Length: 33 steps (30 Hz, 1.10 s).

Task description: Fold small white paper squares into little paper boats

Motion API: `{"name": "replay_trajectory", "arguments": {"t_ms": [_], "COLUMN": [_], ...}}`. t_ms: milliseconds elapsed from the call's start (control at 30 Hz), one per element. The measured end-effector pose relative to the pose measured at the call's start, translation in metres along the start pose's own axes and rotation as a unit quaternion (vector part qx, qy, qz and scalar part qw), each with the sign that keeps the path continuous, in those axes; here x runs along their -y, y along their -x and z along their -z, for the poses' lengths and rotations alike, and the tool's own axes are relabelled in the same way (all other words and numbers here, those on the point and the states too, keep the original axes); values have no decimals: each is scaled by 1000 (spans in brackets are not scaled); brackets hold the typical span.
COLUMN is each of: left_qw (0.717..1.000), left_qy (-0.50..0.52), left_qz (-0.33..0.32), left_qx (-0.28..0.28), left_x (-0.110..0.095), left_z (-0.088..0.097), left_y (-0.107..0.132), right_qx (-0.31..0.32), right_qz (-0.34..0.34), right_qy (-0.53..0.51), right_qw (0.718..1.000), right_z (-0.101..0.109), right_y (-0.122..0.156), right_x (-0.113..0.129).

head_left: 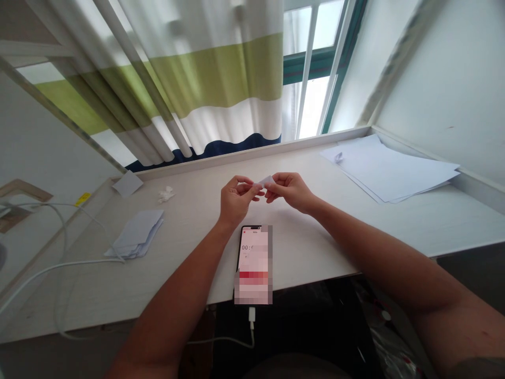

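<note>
I pinch a small white scrap of paper [266, 181] between my left hand [235, 200] and my right hand [289, 191], thumbs and fingertips closed on its two ends, just above the white desk [189, 252]. It looks folded, though it is too small to be sure. A phone [253, 263] lies near my wrists, cable plugged in. A stack of white sheets [394, 171] sits to the right, a smaller pile of papers [136, 234] to the left.
</note>
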State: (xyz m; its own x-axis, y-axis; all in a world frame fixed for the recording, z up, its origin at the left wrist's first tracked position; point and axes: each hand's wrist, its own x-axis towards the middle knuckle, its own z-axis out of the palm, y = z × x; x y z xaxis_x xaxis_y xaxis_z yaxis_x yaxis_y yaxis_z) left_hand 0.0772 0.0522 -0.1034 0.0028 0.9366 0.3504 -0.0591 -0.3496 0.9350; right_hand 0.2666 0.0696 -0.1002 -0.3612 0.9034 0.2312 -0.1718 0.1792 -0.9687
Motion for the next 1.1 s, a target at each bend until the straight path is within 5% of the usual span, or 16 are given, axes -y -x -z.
{"name": "replay_trajectory", "arguments": {"t_ms": [200, 567, 800, 933, 1100], "left_qw": [998, 998, 955, 936, 961], "left_qy": [-33, -35, -239, -263, -237], "left_qz": [-54, -20, -166, -227, -134], "left_qx": [16, 53, 52, 61, 56], "left_x": [-1, 4, 4, -1, -3], "left_z": [3, 11, 20, 20, 13], "left_y": [2, -4, -5, -4, 1], "right_qx": [-3, 8, 5, -2, -7], "right_qz": [-7, 1, -2, -6, 3], "right_qy": [-8, -8, -3, -1, -1], "right_qw": [1000, 1000, 1000, 1000, 1000], "right_z": [1, 4, 5, 5, 4], "right_y": [0, -1, -1, -1, -2], "right_x": [1, 1, 2, 2, 0]}}
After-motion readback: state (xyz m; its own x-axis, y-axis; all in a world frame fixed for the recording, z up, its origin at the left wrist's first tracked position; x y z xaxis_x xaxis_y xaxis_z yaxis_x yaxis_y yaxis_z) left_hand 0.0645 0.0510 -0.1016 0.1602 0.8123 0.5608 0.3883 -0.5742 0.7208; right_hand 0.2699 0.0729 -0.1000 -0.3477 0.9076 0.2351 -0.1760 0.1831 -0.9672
